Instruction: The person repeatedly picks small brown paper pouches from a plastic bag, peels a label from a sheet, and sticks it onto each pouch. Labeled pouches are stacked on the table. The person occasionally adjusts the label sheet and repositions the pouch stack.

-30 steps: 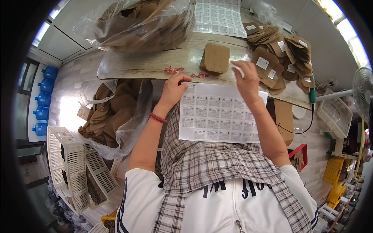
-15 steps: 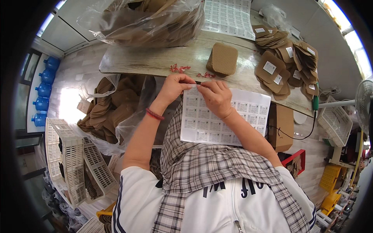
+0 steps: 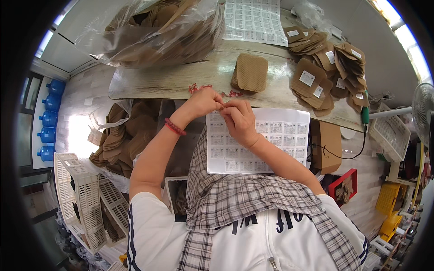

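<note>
A white sheet of printed labels (image 3: 258,156) lies over my lap, its far edge close to the table. My left hand (image 3: 203,103) is closed in a pinch just beyond the sheet's far left corner, over the table edge. Against its fingertips, my right hand (image 3: 240,123) pinches too, above the upper left part of the sheet. Whatever the fingertips hold is too small to make out. Small red scraps (image 3: 233,94) are scattered on the table just past my hands. Behind them stands a stack of brown textured pads with rounded corners (image 3: 252,73).
Labelled brown pads (image 3: 304,86) are heaped at the table's right. A clear plastic bag of brown pieces (image 3: 158,38) and another label sheet (image 3: 253,20) sit at the back. Left of my legs are a bag of brown pieces (image 3: 122,140) and white crates (image 3: 86,198); a cardboard box (image 3: 326,144) stands right.
My left hand has turned and come off the sheet's far left corner, with its fingers now against my right fingertips. The right hand has moved slightly nearer. The whole view has shifted a little.
</note>
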The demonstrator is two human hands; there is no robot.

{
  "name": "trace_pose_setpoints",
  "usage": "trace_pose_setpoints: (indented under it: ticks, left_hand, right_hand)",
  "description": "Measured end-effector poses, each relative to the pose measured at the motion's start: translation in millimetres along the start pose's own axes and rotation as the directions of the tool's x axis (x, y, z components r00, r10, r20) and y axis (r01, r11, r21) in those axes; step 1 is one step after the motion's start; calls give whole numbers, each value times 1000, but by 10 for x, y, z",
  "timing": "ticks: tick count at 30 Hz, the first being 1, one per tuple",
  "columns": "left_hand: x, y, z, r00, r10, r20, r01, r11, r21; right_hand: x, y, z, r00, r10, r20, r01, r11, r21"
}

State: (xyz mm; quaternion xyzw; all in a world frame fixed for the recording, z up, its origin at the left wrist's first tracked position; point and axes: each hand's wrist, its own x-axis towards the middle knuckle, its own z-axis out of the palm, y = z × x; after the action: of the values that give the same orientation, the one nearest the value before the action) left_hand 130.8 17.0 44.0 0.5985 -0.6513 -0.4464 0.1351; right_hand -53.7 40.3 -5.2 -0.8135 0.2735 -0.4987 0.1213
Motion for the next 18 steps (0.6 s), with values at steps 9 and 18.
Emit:
trace_pose_setpoints:
  ticks: [9,18]
  left_hand:
    - [41,-18,254,961,208,-183,-130,921,366]
    - [-58,293,211,778,513,-363,-253,785,566]
  right_hand:
    - [-103,-176,-362,958,-253,132,237,963,128]
    - [553,748,-775,723,680,121,-611,547,573]
